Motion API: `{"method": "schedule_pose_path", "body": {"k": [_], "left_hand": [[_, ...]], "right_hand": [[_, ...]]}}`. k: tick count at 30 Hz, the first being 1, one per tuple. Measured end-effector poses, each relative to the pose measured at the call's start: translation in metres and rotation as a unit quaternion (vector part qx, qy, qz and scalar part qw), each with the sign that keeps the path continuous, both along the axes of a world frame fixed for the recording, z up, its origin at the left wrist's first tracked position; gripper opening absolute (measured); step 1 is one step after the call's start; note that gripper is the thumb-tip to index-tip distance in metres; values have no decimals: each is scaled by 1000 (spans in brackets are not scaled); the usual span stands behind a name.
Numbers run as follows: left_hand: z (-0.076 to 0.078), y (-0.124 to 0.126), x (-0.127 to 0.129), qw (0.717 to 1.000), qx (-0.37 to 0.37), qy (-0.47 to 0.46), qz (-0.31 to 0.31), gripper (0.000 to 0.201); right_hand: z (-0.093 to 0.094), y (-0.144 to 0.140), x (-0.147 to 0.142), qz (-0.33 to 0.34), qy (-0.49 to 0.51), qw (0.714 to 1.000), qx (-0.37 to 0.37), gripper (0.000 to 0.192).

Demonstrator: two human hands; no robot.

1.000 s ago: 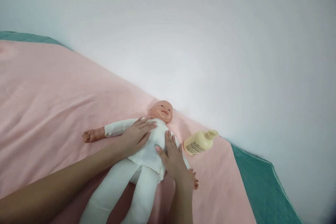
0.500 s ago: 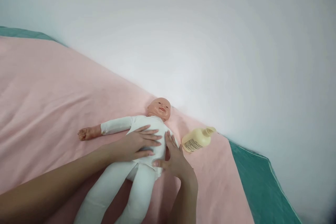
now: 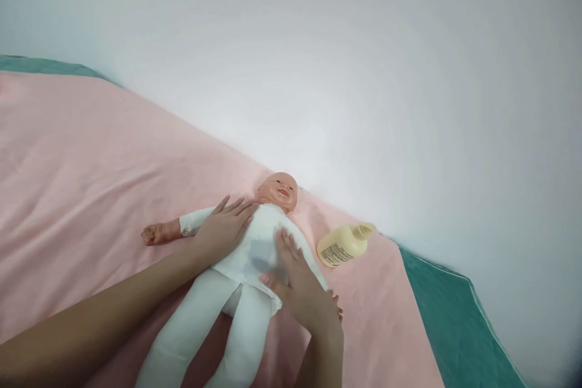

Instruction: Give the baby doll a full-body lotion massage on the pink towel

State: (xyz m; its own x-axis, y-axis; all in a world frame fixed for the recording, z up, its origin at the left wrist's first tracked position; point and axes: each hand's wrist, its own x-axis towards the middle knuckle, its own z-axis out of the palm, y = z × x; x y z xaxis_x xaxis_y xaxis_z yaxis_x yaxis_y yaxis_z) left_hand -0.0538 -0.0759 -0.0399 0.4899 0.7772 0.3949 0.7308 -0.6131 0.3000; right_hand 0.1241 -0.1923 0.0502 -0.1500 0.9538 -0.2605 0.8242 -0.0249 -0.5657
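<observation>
A baby doll (image 3: 266, 221) with a white cloth body lies on its back, its head pointing away from me. My left hand (image 3: 225, 227) rests flat on the doll's upper chest and shoulder, fingers stretched out. Lower on the torso, my right hand (image 3: 300, 282) lies against the side of the belly with its fingers extended and thumb apart. Between the hands, a damp-looking grey patch (image 3: 261, 256) shows on the white cloth. Neither hand grips anything. Past my right wrist, the doll's small hand (image 3: 337, 306) peeks out.
Just right of the doll stands a pale yellow pump bottle (image 3: 342, 247) with a printed label. Everything lies on a pink sheet (image 3: 113, 151) with some wrinkles. Green fabric (image 3: 454, 309) shows at the right edge. A white wall (image 3: 364, 73) rises behind.
My left hand has slid up from the belly to the doll's chest and shoulder. My right hand has shifted slightly inward and down. The grey patch and the doll's right-side hand are now uncovered.
</observation>
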Motion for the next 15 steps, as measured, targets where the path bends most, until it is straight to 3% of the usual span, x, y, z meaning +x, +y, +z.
{"method": "schedule_pose_path", "body": {"k": [4,6,11,15], "left_hand": [[-7,6,-7,999,17,39,20,49],[-8,7,-8,999,21,48,15,50],[-7,6,-7,998,28,54,22,49],[-7,5,-6,998,32,49,24,51]], "right_hand": [[1,1,-28,133,38,990,11,66],[-6,7,-34,148,35,988,37,59],[-34,27,-23,36,-14,993,107,63],[-46,31,-9,-33,-22,994,105,75]]}}
